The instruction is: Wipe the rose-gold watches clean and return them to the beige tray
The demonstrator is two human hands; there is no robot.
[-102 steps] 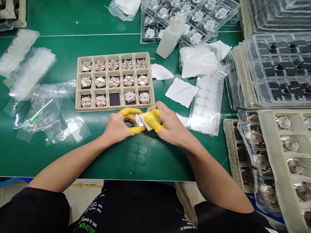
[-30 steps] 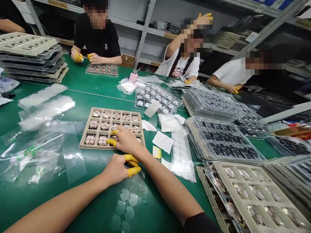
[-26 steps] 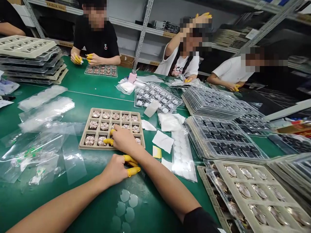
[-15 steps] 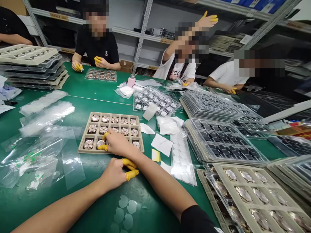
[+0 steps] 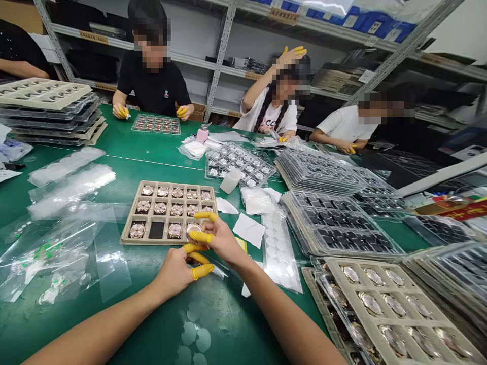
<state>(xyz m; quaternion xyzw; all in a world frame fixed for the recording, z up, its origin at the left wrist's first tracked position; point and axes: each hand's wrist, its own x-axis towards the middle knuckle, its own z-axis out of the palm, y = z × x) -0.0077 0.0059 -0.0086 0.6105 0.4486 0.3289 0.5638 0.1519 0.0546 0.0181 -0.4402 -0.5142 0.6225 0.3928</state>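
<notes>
A beige tray (image 5: 131, 210) holds rose-gold watch heads in rows of compartments; the second compartment of its front row shows bare dark bottom. My right hand (image 5: 222, 243), in yellow finger cots, is closed with thumb and finger around a watch head (image 5: 194, 232) over the tray's front right part. Just below it, my left hand (image 5: 177, 271) has its yellow-cotted fingers curled together near the tray's front edge. What they pinch, if anything, is hidden. A small shiny clear piece (image 5: 219, 271) shows beside the left fingertips.
Clear films (image 5: 72, 192) and bags lie left. White papers (image 5: 249, 229) and a sheet of round stickers (image 5: 279, 253) lie right of the tray. Stacked trays (image 5: 342, 218) and a watch tray (image 5: 365, 304) stand right. Co-workers sit across the green table (image 5: 152, 147).
My right hand has moved right from the front row's second compartment, which now lacks its watch head. My left hand has stayed nearly in place. The co-worker's raised hand is lower.
</notes>
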